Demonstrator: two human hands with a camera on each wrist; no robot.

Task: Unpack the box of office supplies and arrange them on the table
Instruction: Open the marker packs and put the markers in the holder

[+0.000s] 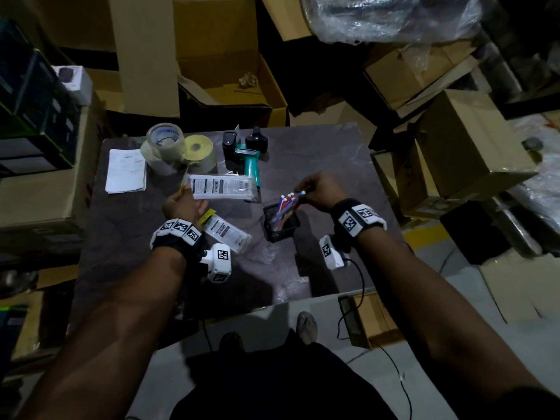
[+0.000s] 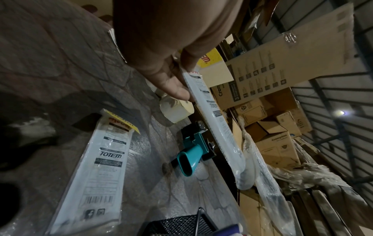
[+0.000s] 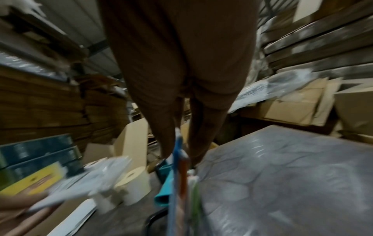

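My left hand (image 1: 181, 204) pinches the end of a white TOTEM packet (image 1: 222, 187) by thumb and fingers (image 2: 177, 89), lifting it over the grey table (image 1: 318, 153). The same lifted packet (image 2: 218, 127) crosses the left wrist view. A second TOTEM packet (image 1: 227, 231) lies flat near my left wrist. My right hand (image 1: 318, 189) grips the tops of several coloured pens (image 1: 286, 204) standing in a black mesh holder (image 1: 280, 222). The pens (image 3: 179, 175) appear blurred below my right fingers.
Tape rolls (image 1: 165, 140), a yellow label roll (image 1: 198, 148), a teal tape dispenser (image 1: 250, 165) and a paper sheet (image 1: 125, 171) sit at the table's back. An open cardboard box (image 1: 230, 83) stands behind. Stacked cartons crowd both sides.
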